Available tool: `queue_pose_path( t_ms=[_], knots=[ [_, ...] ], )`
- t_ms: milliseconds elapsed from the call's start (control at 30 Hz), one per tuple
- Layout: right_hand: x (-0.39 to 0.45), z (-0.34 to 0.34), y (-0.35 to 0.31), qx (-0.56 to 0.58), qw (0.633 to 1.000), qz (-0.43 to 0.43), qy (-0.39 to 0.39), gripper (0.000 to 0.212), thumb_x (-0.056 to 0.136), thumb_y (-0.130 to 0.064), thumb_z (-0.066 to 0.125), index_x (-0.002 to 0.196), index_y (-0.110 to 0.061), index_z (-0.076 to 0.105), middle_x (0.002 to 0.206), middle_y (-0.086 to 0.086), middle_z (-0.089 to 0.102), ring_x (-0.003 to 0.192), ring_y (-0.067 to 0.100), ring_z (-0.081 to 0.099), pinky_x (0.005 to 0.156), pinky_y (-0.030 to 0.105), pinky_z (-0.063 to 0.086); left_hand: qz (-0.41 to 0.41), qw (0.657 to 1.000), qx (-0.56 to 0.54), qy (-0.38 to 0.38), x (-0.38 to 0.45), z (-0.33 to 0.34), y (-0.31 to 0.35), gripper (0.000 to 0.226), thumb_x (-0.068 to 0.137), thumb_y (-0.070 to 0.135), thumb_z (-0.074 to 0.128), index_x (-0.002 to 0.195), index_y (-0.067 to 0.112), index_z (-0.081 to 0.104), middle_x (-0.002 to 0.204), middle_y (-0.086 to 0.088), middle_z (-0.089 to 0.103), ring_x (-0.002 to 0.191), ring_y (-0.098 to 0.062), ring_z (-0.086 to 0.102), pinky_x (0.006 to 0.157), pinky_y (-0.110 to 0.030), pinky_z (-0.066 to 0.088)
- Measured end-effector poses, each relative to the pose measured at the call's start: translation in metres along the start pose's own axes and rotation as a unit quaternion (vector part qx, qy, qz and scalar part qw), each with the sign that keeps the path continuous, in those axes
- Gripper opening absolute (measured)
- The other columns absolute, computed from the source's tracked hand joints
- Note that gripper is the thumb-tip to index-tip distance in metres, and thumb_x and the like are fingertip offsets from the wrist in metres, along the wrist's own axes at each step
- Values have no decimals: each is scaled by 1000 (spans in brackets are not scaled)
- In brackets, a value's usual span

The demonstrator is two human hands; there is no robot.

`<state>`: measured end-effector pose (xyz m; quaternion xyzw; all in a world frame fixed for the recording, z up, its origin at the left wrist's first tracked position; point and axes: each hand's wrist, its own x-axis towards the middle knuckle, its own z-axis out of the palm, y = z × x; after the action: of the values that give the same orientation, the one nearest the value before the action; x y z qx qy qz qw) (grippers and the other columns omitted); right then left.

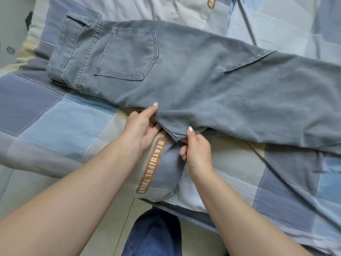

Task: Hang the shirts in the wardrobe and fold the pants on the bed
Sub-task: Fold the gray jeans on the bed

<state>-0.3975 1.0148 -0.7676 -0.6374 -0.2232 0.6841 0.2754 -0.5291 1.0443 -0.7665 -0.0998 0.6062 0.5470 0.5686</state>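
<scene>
Grey pants are lying folded lengthwise across the patchwork quilt. Both the left hand and right hand are pinching the crotch fold; a dark cord is trailing nearby.

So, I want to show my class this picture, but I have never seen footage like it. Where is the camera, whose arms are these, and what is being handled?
There is no machine here. The one picture comes from a wide-angle camera worn on a person's head, looking forward and down, so the two bare arms reaching in are the wearer's own. A pair of grey pants lies across a bed covered by a blue and cream patchwork quilt, waistband to the left, leg running off to the right. Both hands pinch the crotch edge nearest the person: the left hand and the right hand close beside it. Below, the wearer's blue-jeaned leg shows.
</scene>
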Motion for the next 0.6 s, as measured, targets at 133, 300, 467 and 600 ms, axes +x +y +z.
queue_pose_path(
  t_ms=[133, 300, 467, 600],
  knots=[
    [-7, -6, 7, -64, 991, -117, 23, 32, 98, -30, 48, 71, -13, 49, 38, -1, 53, 39, 8, 50, 52, 26, 42, 54, 994, 11, 94, 9, -3, -3, 21, 91, -4, 55, 107, 9, 51, 116, -17, 63, 99, -29, 66, 75, -40, 58],
    [-6, -17, 29, -149, 986, -79, 0, 29, 93, -27, 58, 69, -13, 54, 43, -3, 55, 43, 7, 51, 55, 26, 45, 100, 975, 45, 193, 28, -14, 5, 30, 83, 16, 73, 108, 14, 57, 109, -6, 67, 92, -22, 67, 86, -46, 55],
    [5, -25, 27, -225, 974, -38, -6, 40, 92, -33, 59, 59, -12, 50, 54, 2, 54, 57, 17, 50, 62, 31, 40, 47, 986, 52, 154, 40, -24, 15, 47, 84, 11, 71, 127, 4, 52, 114, -14, 67, 90, -23, 70, 64, -39, 60],
    [0, -22, 14, -88, 996, -12, -21, 38, 94, -28, 56, 59, -14, 51, 50, 0, 51, 43, 9, 43, 49, 23, 35, 37, 996, -7, 81, 39, -38, 21, 42, 87, -1, 64, 128, 0, 52, 117, -18, 66, 90, -25, 71, 59, -34, 58]
  ],
)
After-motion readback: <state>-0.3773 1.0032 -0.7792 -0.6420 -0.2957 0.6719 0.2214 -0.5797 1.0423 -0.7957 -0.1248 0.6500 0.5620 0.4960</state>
